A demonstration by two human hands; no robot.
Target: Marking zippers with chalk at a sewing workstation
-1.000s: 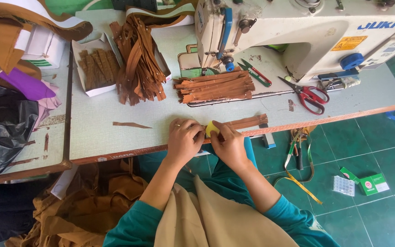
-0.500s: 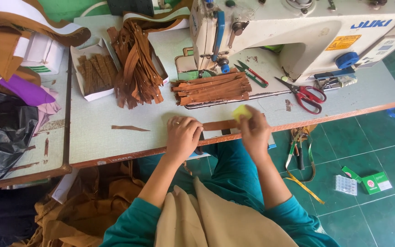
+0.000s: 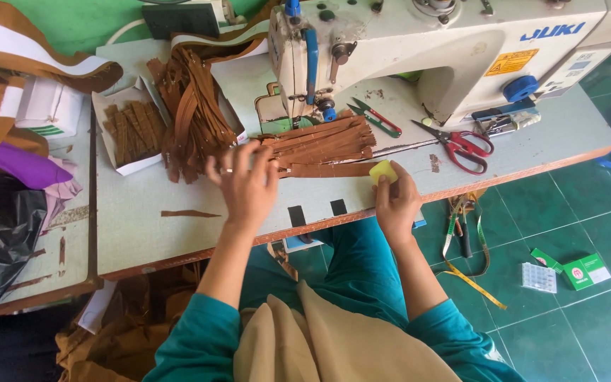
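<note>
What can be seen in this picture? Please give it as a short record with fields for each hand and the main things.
Setting: grey sewing table with a white sewing machine
Left hand: left hand open, fingers spread, at the left end of a stack of brown fabric strips
Right hand: right hand pinches a small yellow piece at the table's front edge
Tools: red-handled scissors lying right of the strips
Other: white box of brown pieces at the left; bundle of brown zippers beside it

Matt brown cloth strips (image 3: 323, 145); glossy white metal sewing machine (image 3: 419, 42).
</note>
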